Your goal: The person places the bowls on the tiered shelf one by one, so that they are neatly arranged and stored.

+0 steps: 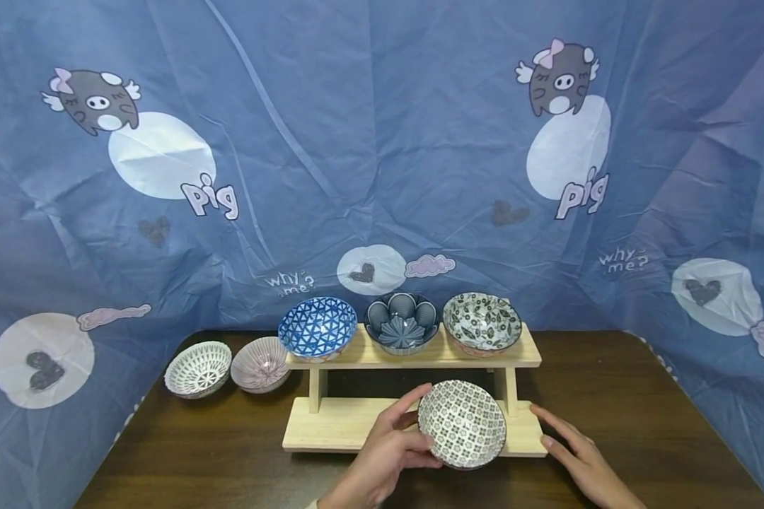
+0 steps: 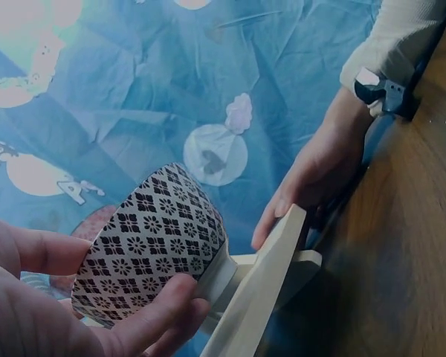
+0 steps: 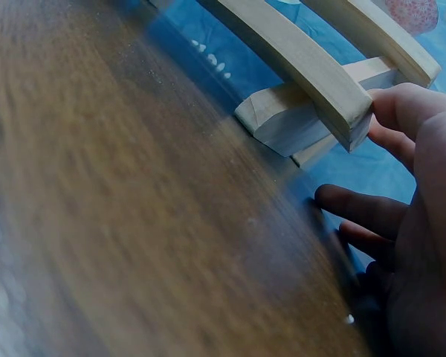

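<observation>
My left hand (image 1: 388, 442) grips a small bowl (image 1: 462, 425) by its left side, thumb on one face and fingers on the other. Grey-and-white tile motifs line the bowl's inside, which tilts toward the head camera. Dark flower motifs cover its outside (image 2: 152, 245) in the left wrist view, where its pale foot is close to the wooden stand's board. This two-tier stand (image 1: 337, 424) is behind the bowl in the head view. At the right end of its lower tier, my right hand (image 1: 579, 456) touches the board with thumb and forefinger; its other fingers extend loosely.
On the upper tier sit a blue triangle-patterned bowl (image 1: 318, 328), a dark blue petal bowl (image 1: 402, 325) and a green leaf-patterned bowl (image 1: 482, 322). Left of the stand, a white-and-green bowl (image 1: 199, 369) and a pinkish striped bowl (image 1: 260, 365) rest on the brown table (image 1: 184, 452). Blue cloth (image 1: 420, 141) hangs behind.
</observation>
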{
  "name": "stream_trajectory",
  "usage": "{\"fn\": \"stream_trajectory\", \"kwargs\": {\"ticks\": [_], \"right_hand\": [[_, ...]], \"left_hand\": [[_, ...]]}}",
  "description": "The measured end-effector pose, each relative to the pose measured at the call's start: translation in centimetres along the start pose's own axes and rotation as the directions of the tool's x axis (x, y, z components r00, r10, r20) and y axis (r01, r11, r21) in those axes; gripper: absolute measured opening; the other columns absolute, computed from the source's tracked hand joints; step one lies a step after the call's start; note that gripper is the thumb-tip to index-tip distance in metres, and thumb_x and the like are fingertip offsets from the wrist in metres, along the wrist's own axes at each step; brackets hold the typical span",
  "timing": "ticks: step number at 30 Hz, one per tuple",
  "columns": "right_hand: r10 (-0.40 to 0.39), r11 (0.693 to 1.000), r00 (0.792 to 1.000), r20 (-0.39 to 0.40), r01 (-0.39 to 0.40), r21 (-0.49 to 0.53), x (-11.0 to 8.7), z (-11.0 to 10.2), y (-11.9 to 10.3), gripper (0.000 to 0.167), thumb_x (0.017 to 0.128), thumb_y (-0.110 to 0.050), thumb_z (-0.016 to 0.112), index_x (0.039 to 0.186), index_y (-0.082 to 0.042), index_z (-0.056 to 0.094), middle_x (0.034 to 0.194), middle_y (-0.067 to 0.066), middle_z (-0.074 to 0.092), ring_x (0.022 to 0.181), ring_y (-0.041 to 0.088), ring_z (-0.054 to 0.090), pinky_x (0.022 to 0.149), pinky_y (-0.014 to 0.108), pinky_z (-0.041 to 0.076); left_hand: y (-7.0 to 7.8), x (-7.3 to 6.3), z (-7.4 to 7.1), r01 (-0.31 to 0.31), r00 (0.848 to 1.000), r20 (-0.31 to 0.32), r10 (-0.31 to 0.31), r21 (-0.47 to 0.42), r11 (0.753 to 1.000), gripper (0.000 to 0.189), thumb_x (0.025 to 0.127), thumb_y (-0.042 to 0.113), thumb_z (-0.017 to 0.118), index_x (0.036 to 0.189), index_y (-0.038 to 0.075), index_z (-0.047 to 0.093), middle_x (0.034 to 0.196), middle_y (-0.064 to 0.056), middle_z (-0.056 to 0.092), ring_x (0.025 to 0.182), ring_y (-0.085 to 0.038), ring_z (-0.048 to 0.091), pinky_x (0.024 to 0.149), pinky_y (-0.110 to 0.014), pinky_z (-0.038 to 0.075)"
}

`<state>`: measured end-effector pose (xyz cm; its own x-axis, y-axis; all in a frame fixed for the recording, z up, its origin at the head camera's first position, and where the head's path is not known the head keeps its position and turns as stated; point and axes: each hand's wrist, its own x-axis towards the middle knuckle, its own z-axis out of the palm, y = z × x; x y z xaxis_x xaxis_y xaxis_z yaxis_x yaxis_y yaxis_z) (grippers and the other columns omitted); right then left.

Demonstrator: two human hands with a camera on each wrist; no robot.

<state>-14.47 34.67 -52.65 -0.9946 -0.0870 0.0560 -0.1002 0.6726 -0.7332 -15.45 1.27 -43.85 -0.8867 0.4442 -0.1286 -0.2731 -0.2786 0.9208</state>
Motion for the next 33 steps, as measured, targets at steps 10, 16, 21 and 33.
{"fn": "stream_trajectory", "kwargs": {"ticks": [10,16,21,33], "right_hand": [[0.007,1.0,1.0,0.011,-0.007,0.0,0.0,-0.1,-0.1,0.047,0.105,-0.038,0.048,0.151,-0.029,0.044,0.153,0.003,0.047,0.124,-0.026,0.027,0.097,0.026,0.049],[0.027,1.0,1.0,0.012,-0.027,-0.003,0.1,0.0,-0.1,0.048,0.104,-0.04,0.048,0.151,-0.029,0.044,0.153,0.002,0.047,0.123,-0.027,0.027,0.1,0.033,0.048],[0.011,1.0,1.0,0.002,-0.011,-0.008,0.0,0.0,-0.1,0.048,0.104,-0.039,0.049,0.151,-0.027,0.046,0.152,-0.006,0.047,0.123,-0.026,0.028,0.097,0.023,0.047],[-0.019,1.0,1.0,0.01,0.019,0.003,0.0,0.0,0.2,0.048,0.105,-0.036,0.049,0.152,-0.026,0.044,0.152,-0.009,0.046,0.125,-0.024,0.03,0.096,0.022,0.048]], "left_hand": [[-0.7,1.0,1.3,-0.002,1.0,-0.029,0.001,-0.016,1.0,0.081,0.076,-0.012,0.055,0.153,0.008,0.039,0.128,-0.026,0.053,0.083,-0.021,0.066,0.062,-0.03,0.063],[-1.2,1.5,2.2,-0.001,1.0,-0.031,0.0,-0.032,0.999,0.081,0.075,-0.012,0.055,0.153,0.008,0.04,0.127,-0.026,0.053,0.082,-0.02,0.066,0.061,-0.028,0.062],[-1.6,1.8,2.6,-0.001,0.999,-0.038,-0.001,-0.046,0.999,0.082,0.075,-0.013,0.054,0.152,0.009,0.04,0.128,-0.026,0.054,0.082,-0.02,0.066,0.061,-0.028,0.062],[-2.1,2.4,3.3,-0.016,0.998,-0.059,0.013,-0.051,0.999,0.082,0.074,-0.012,0.056,0.152,0.01,0.042,0.127,-0.026,0.056,0.081,-0.019,0.066,0.06,-0.026,0.061]]}}
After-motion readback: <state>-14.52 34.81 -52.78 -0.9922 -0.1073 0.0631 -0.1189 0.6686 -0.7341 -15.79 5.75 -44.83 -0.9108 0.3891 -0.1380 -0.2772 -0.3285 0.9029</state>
